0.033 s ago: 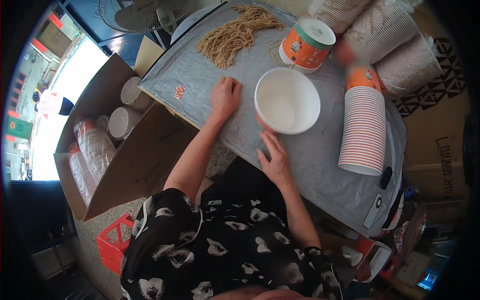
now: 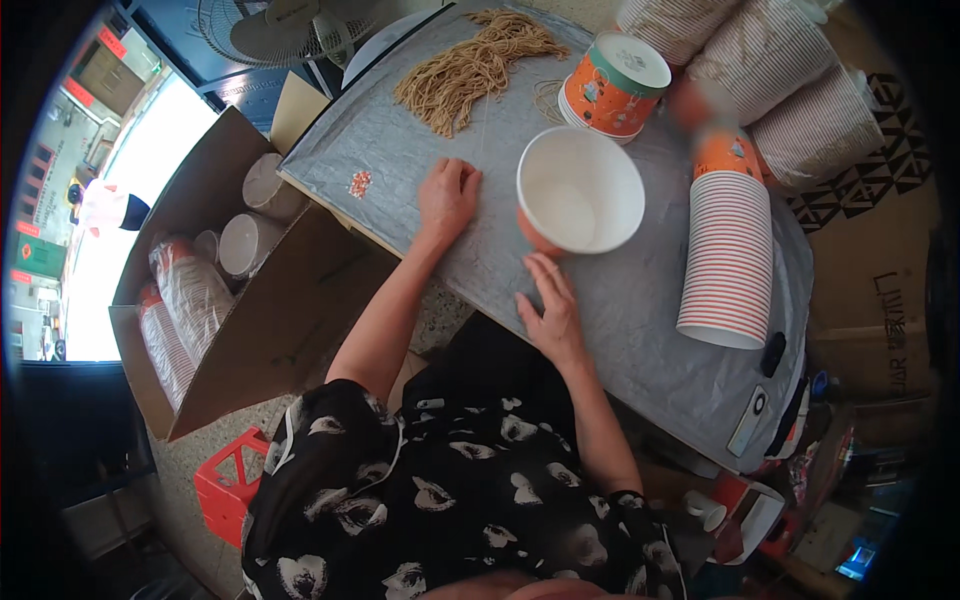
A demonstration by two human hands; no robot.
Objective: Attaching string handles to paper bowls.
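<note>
A white-lined paper tub with an orange outside stands on the grey-covered table, its mouth tipped toward me. My right hand is just below its near side, fingers stretched out and thumb apart, holding nothing; whether a fingertip touches the tub is hard to tell. To the left, my left hand rests on the table with its fingers curled in. What they hold, if anything, is hidden. Beyond that hand lies a bundle of tan cords. An upside-down orange and green tub stack stands behind the white-lined tub.
On the right lies a long nested tub stack, with plastic-wrapped stacks behind it. A cardboard box holding wrapped tubs is at the left, a red stool below. Small orange-white bits lie near the table's left edge.
The white-lined tub has shifted slightly away from me and to the right, widening the space by my right hand. Both hands stay almost in place.
</note>
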